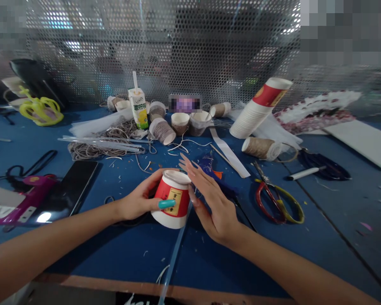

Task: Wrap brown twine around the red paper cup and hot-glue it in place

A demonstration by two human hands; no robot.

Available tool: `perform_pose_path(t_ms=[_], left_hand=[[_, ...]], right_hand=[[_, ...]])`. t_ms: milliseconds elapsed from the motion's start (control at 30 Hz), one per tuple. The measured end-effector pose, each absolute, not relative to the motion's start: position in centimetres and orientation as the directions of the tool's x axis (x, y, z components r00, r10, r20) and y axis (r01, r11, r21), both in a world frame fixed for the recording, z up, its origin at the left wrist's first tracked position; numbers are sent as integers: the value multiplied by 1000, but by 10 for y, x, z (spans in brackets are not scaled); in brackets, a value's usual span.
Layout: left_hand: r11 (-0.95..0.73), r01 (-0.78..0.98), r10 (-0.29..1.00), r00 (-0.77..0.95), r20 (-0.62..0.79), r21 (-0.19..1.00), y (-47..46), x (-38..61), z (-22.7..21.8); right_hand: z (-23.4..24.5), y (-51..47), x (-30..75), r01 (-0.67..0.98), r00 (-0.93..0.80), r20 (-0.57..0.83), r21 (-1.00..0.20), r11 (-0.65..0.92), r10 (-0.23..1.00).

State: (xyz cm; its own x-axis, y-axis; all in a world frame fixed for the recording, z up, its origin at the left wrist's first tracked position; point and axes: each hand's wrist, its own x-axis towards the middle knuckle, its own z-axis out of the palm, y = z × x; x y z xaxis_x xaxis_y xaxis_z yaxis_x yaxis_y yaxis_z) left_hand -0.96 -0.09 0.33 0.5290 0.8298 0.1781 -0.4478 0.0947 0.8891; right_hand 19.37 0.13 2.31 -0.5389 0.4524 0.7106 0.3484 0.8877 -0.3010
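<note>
My left hand [146,195] is wrapped round a red and white paper cup [179,219], with the thumb across its yellow label. The cup is upside down, its narrow base facing up. Cord seems to lie round the edge of that base. Beside it, my right hand [211,197] has its fingers stretched out, the fingertips at the cup's upper right edge; it grips nothing. A translucent glue stick [174,258] runs from below the cup to the table's front edge. Behind my right hand is a blue glue gun [222,184], partly covered.
Red and yellow scissors [271,197] and a white pen [306,173] lie to the right, near a leaning cup stack [252,114]. Grey cord [111,140], a juice carton [138,108] and several wrapped cups stand behind. A phone [73,190] and purple glue gun [34,192] lie left.
</note>
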Motion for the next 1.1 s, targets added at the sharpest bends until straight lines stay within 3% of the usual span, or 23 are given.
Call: perform_pose_path(t_ms=[300,500,767,1100], left_hand=[[269,-394,824,566,2,879,1,-17,2],[270,-417,798,602,41,868,2,-16,5],[302,-405,795,606,6,863,3,-16,6],[254,-366,834,552,-11,895,2,-15,5]], right_hand=[[23,5,197,282,-581,755,-163,946,303],[23,5,199,325,-581,740,-171,930,338],[23,6,201,447,-571,746,-67,892,342],[28,6,200,420,-613,752,49,906,243]])
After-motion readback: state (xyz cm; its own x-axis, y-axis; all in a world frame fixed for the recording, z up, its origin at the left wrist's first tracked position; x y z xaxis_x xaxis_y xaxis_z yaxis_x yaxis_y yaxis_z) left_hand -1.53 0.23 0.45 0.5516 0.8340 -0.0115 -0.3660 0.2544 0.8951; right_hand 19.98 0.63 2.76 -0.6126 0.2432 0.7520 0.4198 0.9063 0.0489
